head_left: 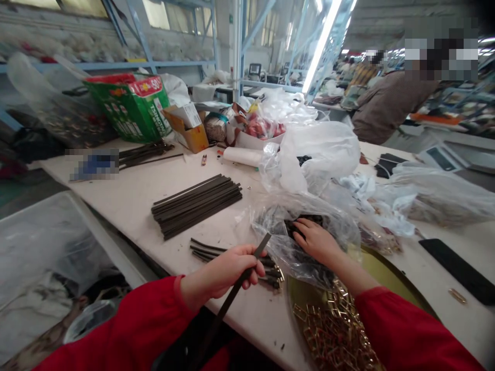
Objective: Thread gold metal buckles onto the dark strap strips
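Note:
My left hand [235, 268] is closed round a flat dark strap [228, 303], whose upper end sticks out past the thumb while the rest hangs toward my lap. Inside the mouth of a clear plastic bag [279, 252], my right hand [319, 243] rests with fingers stretched over small dark pieces [291, 226]; its fingertips are partly hidden among them. Rectangular gold metal rings [336, 324] lie heaped in a round gold-coloured tray [394, 273] under my right forearm. Beside my left hand lie several dark straps with gold fittings [273, 278]. Farther back is a neat stack of dark strips [197, 206].
A black phone-like slab [456, 268] and one gold ring [457, 296] lie at right. Plastic bags [320, 149], a green carton [131, 111] and a small cardboard box [189, 134] line the back. A plastic-lined bin [77, 242] stands left; a person [390, 103] is behind.

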The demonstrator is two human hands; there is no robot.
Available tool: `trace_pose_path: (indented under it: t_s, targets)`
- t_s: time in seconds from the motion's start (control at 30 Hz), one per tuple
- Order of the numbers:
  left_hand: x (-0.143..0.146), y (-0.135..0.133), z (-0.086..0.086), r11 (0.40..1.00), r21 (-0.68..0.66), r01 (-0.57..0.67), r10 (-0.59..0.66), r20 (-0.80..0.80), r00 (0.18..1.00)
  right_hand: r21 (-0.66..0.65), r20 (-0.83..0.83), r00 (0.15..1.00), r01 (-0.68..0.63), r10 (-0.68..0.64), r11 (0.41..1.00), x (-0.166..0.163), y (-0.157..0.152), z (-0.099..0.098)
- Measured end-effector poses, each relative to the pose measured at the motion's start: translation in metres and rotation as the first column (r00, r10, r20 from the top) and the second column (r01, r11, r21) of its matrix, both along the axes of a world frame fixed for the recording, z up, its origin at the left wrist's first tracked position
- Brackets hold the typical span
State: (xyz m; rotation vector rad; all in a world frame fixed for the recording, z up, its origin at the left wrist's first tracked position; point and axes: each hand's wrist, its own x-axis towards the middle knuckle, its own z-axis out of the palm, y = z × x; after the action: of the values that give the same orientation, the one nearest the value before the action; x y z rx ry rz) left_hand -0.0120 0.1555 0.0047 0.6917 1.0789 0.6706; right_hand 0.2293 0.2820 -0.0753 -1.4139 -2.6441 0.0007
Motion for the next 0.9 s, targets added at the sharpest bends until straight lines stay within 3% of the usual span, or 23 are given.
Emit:
trace_pose_path:
  t_s: [0.17, 0.43, 0.73, 0.9]
  targets:
    - [-0.005, -0.011, 0.005, 1.0, -0.013, -0.012, 0.013, 0.057, 0.998, 0.063, 0.128, 0.99, 0.058, -0.066, 0.996, 0.011, -0.035, 0.003]
    - [-0.017, -0.037, 0.009, 0.994, -0.101, -0.05, 0.068, 0.179, 0.981, 0.072, 0.171, 0.958, 0.22, -0.23, 0.973, -0.011, -0.05, 0.019]
    - [-0.028, -0.083, 0.018, 0.99, -0.136, -0.026, 0.073, 0.355, 0.932, 0.002, -0.186, 0.902, 0.396, -0.389, 0.918, -0.017, -0.084, 0.035]
    - [-0.025, -0.101, 0.022, 0.992, -0.128, 0.013, 0.047, 0.453, 0.89, -0.15, -0.487, 0.754, 0.424, -0.44, 0.893, -0.022, -0.109, 0.052]
